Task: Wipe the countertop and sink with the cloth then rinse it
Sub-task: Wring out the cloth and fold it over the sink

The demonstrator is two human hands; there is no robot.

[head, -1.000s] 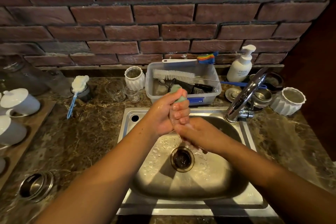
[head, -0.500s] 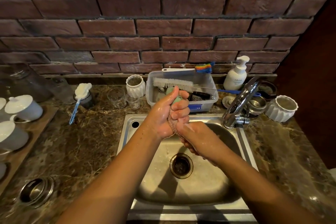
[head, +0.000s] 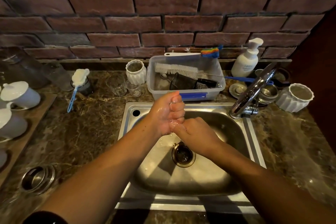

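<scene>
I see my left hand curled into a tight fist above the sink, thumb on top and fingers wrapped down, and my right hand fisted just below and to its right, the two touching where their knuckles meet. Both grips are pressed together around the cloth, which is almost wholly swallowed by them; only a small wet, pale bit shows in the seam between the fists, too little for me to tell its colour or weave. From how the fists stack, the cloth's long axis runs near upright, tilting slightly from the upper fist down toward the lower one, with its top end inside my left grip and its lower end inside my right. The skin of both hands glistens with water. The hands hang over the back half of the steel basin, above and just behind the drain. The faucet stands at the basin's right rear corner, its spout angled away to the right, well clear of the hands. Just behind my left fist, on the marble desk, sits a clear plastic tub with a bottle brush lying across it. A white pump bottle stands by the brick wall to the right.
</scene>
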